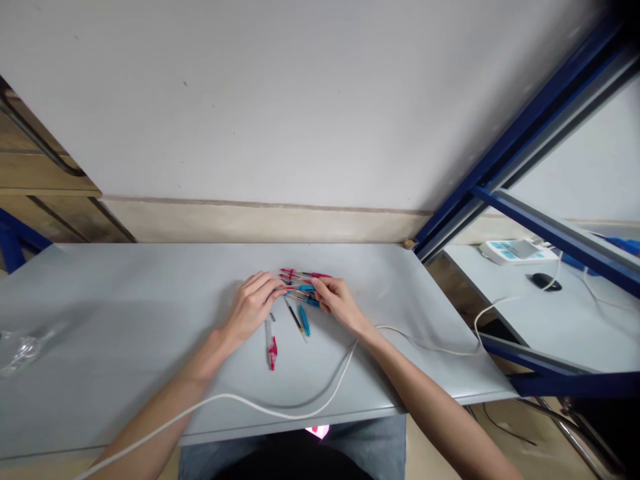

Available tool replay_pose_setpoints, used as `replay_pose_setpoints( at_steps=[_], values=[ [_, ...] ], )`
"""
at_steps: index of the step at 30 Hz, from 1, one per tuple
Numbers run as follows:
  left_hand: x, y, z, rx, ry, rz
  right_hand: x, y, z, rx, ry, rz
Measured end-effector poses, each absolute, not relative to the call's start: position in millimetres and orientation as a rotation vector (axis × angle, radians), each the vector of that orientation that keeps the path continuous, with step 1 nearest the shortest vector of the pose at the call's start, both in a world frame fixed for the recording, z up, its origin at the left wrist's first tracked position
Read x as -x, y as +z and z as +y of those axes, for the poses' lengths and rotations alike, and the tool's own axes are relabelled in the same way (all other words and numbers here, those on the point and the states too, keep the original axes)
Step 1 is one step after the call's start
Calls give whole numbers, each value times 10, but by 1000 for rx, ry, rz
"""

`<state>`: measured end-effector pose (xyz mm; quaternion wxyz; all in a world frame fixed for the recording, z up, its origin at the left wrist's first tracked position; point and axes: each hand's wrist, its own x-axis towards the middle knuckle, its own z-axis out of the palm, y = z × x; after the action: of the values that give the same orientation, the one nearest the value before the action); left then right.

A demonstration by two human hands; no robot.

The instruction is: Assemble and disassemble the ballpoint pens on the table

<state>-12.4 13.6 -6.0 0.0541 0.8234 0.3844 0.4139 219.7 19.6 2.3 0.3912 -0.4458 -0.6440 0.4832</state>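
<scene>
My left hand is closed in a pinch at the left end of a thin pen, which shows a red length and a blue section. At the pen's right end my right hand pinches with thumb and fingers, which partly hide it. Several pens with red parts lie just beyond my hands. Under and beside my fingers are more blue pen pieces, partly covered. Nearer to me lie a dark ink refill, a blue pen barrel piece and a clear barrel with a red end.
A white cable crosses the grey table and passes over my left forearm. Crumpled clear plastic lies at the far left. Blue metal framing stands on the right; beyond it are a black mouse and a white power strip.
</scene>
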Motion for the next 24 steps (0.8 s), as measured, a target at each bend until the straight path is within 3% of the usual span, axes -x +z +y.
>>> replay_pose_setpoints(
  at_steps=[6,17,24],
  values=[
    [129,-37,149,-2473,1227,1200,-2210,107,186,1139,1096,-1641],
    [148,-89,190,-2597,1017,1077,-2458,219,218,1076,978,-2435],
    [146,-131,199,-2646,857,1116,-2423,176,184,1242,655,-2592]
  ],
)
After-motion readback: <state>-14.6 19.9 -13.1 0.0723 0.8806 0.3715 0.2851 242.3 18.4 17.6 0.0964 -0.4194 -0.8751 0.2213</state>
